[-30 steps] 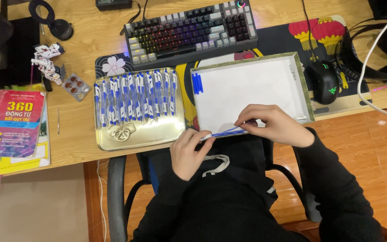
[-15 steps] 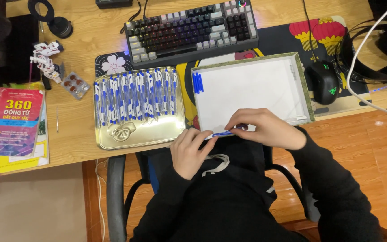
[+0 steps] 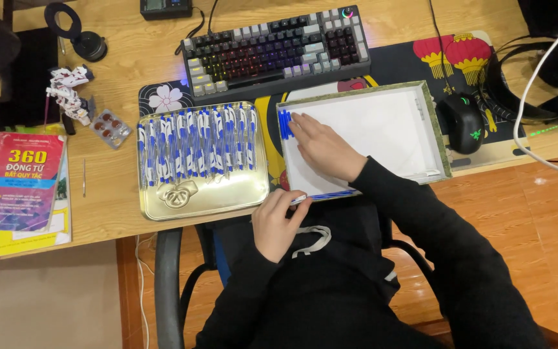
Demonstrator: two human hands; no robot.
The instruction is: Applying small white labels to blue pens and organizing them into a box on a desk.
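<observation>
Blue pen pinched in left hand fingers, right hand inside white box

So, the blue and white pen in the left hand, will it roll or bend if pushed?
The pen looks thin, straight and round, so probably stiff, light and apt to roll on the desk. Held by the left hand, its smooth plastic may slip.
</observation>
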